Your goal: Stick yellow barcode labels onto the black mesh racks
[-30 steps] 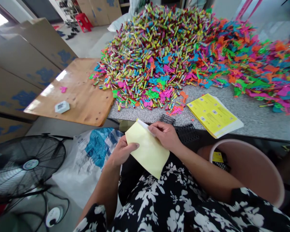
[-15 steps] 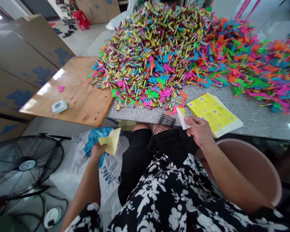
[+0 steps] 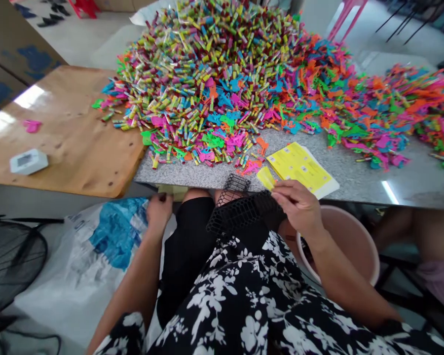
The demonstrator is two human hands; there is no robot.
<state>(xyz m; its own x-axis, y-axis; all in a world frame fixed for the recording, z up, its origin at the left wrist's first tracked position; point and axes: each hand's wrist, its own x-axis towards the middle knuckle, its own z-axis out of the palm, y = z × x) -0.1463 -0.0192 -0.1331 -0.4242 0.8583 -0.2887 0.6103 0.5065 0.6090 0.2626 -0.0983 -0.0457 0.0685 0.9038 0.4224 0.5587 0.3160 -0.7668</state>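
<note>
Now the small yellow sticker (image 3: pixel 265 177) sits pinched in the right hand (image 3: pixel 298 207), fingers (image 3: pixel 281 190) clamped on its lower edge, held just short of the yellow label sheets (image 3: pixel 301 167) on the surface. Half a second back the left hand (image 3: pixel 158 209) carried the peeled backing paper out over the plastic bag (image 3: pixel 96 246); that paper is gone from view, and the left hand hangs low over the bag, fingers curled, grip not readable. Judged: backing discarded, sticker freed for use. Beyond the fingers, the grey speckled surface (image 3: pixel 355 177) carries a heap of coloured tubes (image 3: pixel 207 74) and plastic clips (image 3: pixel 373 108). Left of it, a wooden board (image 3: pixel 70 143); below right, a pink basin (image 3: pixel 355 241).
</note>
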